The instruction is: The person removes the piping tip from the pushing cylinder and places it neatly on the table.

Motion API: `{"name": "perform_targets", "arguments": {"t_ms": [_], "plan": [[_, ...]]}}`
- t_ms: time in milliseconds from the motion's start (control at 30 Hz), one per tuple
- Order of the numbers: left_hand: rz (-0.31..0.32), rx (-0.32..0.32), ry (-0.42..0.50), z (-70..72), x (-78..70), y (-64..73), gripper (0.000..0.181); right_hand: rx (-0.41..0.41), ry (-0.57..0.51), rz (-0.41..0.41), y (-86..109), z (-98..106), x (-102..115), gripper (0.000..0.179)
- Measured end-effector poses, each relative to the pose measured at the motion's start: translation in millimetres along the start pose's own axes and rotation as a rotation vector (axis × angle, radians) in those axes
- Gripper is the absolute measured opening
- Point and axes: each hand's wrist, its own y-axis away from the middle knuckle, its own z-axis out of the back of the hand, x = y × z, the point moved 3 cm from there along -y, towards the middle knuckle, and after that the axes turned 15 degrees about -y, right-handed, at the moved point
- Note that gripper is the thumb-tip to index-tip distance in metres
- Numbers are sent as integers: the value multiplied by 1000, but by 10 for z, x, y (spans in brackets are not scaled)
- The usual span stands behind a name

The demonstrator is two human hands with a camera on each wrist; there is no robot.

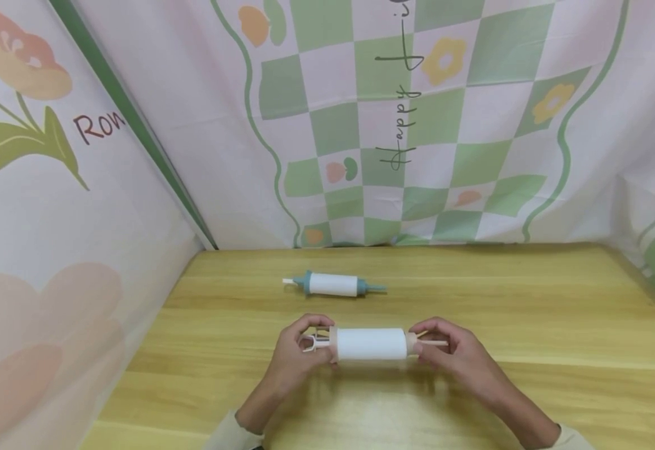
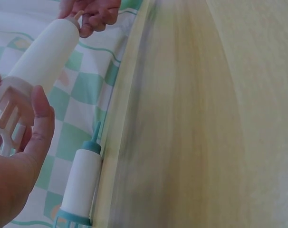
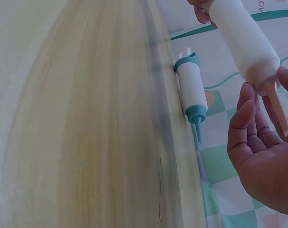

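Note:
Both hands hold a white syringe-like tube (image 1: 371, 344) level over the table. It has beige end caps, a slim beige nozzle (image 3: 277, 110) at its right end and an open frame (image 2: 13, 111) at its left end. My left hand (image 1: 298, 351) grips the left cap, thumb on the near side and fingers on the far side. My right hand (image 1: 455, 351) pinches the right cap near the base of the nozzle. Behind them on the table lies a smaller white tube (image 1: 333, 285) with teal caps, its teal nozzle pointing right.
The wooden table (image 1: 204, 350) meets a hanging cloth (image 1: 434, 125) with green and white checks at its back edge. Another cloth (image 1: 29, 237) with flower prints hangs along the left side.

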Motion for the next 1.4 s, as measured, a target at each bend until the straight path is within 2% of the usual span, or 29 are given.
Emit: {"name": "perform_targets", "arguments": {"t_ms": [233, 533, 933, 1100, 1400], "plan": [[8, 2, 7, 6, -6, 5, 43, 11, 2, 9, -4, 3, -5, 28], [10, 0, 8, -9, 4, 4, 43, -61, 52, -79, -12, 33, -4, 28], [16, -4, 4, -21, -2, 15, 44, 3, 22, 2, 16, 27, -10, 25], [12, 0, 20, -18, 8, 25, 43, 9, 24, 4, 18, 28, -13, 25], [7, 9, 24, -23, -4, 20, 40, -69, 78, -71, 22, 58, -12, 27]]}}
